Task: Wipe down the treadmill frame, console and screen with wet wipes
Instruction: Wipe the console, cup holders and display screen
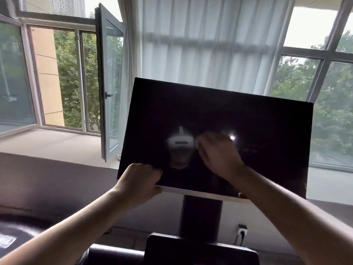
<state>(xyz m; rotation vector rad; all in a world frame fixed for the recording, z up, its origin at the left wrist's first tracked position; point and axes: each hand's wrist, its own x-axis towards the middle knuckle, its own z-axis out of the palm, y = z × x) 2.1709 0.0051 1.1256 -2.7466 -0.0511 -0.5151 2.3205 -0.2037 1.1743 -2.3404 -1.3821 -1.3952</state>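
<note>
Screen [257, 115]: a dark, switched-off panel, tilted with its left side higher, and everything below is placed from it.

On its glass, just right of centre, the fingers of the right hand [217, 152] are bent and bunched against the surface. A pale scrap shows along the fingertips, the wet wipe [197, 143], too blurred to make out its shape. The back of that hand faces the camera, and the bare forearm runs down past the screen's lower edge toward the right.

At the screen's lower left edge, the left hand [137, 183] clasps the frame. Its fingers are curled over the front of the glass and the thumb is tucked under the pale bottom strip. This forearm runs down and to the left.

Left of the right hand, the glass reflects a white head-worn device [179, 142]; just right of that hand sits a bright glare spot [232, 138].

Below the screen's middle a dark post [201, 217] drops to the console [200, 251]. A wall socket [242, 229] with a plug in it lies below the screen, right of the post.

Behind the screen's top edge hangs a white curtain [210, 44]. An open window sash [110, 83] stands just beside its left edge.
</note>
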